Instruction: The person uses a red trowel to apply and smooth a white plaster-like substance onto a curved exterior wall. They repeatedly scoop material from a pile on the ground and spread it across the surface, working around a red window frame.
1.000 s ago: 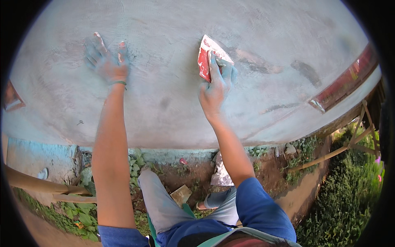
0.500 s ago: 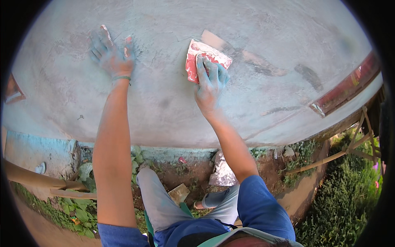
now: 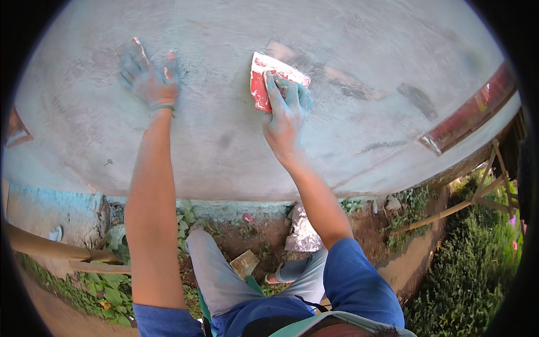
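A pale blue-grey plastered wall point(image 3: 224, 146) fills the upper part of the view. My left hand point(image 3: 149, 81) lies against it with fingers spread, dusted blue, with white paste on a fingertip and the thumb. My right hand point(image 3: 287, 106), equally dusty, grips a red plastering scraper point(image 3: 260, 90) caked with white filler along its far edge. The scraper is pressed to the wall, beside a bare tan patch point(image 3: 283, 51). A longer tan and dark streak point(image 3: 353, 81) runs off to the right of it.
Red-framed openings lie at the right point(image 3: 477, 112) and far left point(image 3: 18, 128). Below the wall are a whitish crumpled sack point(image 3: 304, 230), a stone block point(image 3: 245, 263) and plants point(image 3: 106, 289). Bamboo poles stick out at the left point(image 3: 56, 244) and right point(image 3: 435, 218).
The view has shifted slightly. My right hand and the scraper appear a little lower relative to the tan patch; my left hand stays flat on the wall.
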`<act>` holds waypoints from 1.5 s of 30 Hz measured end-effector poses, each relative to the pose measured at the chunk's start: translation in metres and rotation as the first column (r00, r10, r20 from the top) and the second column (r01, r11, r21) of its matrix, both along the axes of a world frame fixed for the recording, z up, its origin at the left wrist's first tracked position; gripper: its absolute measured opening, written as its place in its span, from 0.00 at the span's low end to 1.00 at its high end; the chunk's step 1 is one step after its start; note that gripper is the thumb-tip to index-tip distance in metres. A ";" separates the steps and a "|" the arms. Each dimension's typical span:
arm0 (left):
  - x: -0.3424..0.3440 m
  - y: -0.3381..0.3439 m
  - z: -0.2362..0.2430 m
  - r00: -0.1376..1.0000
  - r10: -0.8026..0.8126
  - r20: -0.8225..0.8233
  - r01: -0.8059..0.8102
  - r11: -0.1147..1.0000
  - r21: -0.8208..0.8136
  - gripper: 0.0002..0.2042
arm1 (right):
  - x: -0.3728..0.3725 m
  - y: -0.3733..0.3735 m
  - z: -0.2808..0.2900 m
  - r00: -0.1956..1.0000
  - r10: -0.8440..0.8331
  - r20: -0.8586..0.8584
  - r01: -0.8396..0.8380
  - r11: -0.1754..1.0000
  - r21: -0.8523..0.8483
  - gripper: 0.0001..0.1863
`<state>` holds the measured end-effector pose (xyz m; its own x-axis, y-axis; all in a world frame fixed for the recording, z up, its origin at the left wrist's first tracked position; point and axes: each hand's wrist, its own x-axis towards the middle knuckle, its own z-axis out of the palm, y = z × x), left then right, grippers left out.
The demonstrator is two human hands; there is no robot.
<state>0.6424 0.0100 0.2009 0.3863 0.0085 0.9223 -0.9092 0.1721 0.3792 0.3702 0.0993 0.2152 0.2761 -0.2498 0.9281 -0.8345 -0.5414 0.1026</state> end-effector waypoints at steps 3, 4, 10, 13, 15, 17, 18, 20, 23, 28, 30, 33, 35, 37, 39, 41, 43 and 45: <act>0.003 0.002 0.001 1.000 -0.008 -0.005 0.008 1.000 -0.003 0.42 | -0.009 0.005 0.001 0.998 0.034 0.059 -0.035 0.999 0.013 0.36; 0.005 0.001 0.001 1.000 -0.009 -0.002 0.009 1.000 0.003 0.42 | -0.012 0.004 0.005 0.995 0.025 0.092 -0.022 0.999 -0.032 0.37; -0.001 0.000 0.002 0.999 -0.044 -0.011 0.045 0.999 0.027 0.43 | -0.039 -0.044 -0.009 0.983 -0.157 0.099 0.178 0.947 -0.269 0.39; 0.000 0.001 0.001 0.999 -0.037 -0.008 0.038 0.998 0.041 0.43 | -0.037 -0.052 -0.027 0.987 -0.106 0.123 0.136 0.953 -0.269 0.35; -0.001 0.003 0.001 0.999 -0.035 -0.005 0.036 0.998 0.049 0.43 | -0.039 -0.044 -0.034 0.992 -0.086 0.092 0.104 0.972 -0.209 0.33; -0.003 0.006 0.001 0.999 -0.046 -0.008 0.046 0.998 0.052 0.43 | -0.043 -0.036 -0.040 0.999 -0.019 0.050 0.028 0.983 -0.180 0.34; -0.003 0.007 -0.001 0.999 -0.048 -0.011 0.048 0.997 0.055 0.43 | -0.047 -0.028 -0.041 0.999 -0.035 0.009 0.036 0.986 -0.161 0.33; 0.001 0.005 0.000 0.999 -0.043 -0.014 0.044 0.997 0.058 0.43 | -0.055 -0.013 -0.033 1.000 -0.002 0.029 0.006 0.989 -0.146 0.30; -0.002 0.003 -0.002 1.000 -0.024 -0.017 0.025 0.998 0.052 0.43 | -0.060 -0.007 -0.005 0.997 -0.013 0.076 0.029 0.977 -0.213 0.28; -0.003 0.003 0.002 0.999 -0.044 -0.019 0.045 0.998 0.047 0.43 | -0.071 -0.047 0.002 0.997 -0.053 0.048 0.065 0.953 -0.296 0.34; 0.001 0.003 -0.001 1.000 -0.018 -0.007 0.018 0.999 0.049 0.43 | -0.066 -0.050 -0.008 0.996 -0.082 0.043 0.091 0.956 -0.280 0.32; -0.001 0.003 -0.001 1.000 -0.001 -0.007 0.002 0.998 0.062 0.43 | -0.060 -0.045 -0.025 0.997 -0.066 0.038 0.073 0.962 -0.264 0.34; -0.003 0.004 -0.001 0.999 -0.034 -0.023 0.035 0.997 0.062 0.43 | -0.064 -0.048 -0.039 0.999 -0.042 0.019 0.046 0.966 -0.254 0.34; -0.009 0.004 -0.001 0.998 -0.046 -0.050 0.051 0.994 0.092 0.42 | -0.071 -0.042 -0.048 0.999 -0.040 -0.007 0.037 0.972 -0.230 0.34; -0.005 0.005 0.000 0.998 -0.035 -0.051 0.040 0.993 0.109 0.42 | -0.068 -0.026 -0.046 1.000 -0.024 -0.009 0.022 0.988 -0.155 0.32; -0.001 0.003 0.000 0.999 -0.017 -0.043 0.022 0.993 0.113 0.42 | -0.072 -0.005 -0.034 1.000 0.011 -0.007 -0.011 0.997 -0.081 0.31; 0.000 0.005 0.001 0.999 -0.016 -0.037 0.019 0.996 0.091 0.42 | -0.080 0.014 -0.018 0.984 0.009 0.181 0.012 0.993 -0.116 0.21; -0.004 0.005 0.004 0.999 -0.024 -0.038 0.027 0.998 0.063 0.42 | -0.096 0.025 -0.004 0.910 -0.016 0.415 0.076 0.989 -0.130 0.14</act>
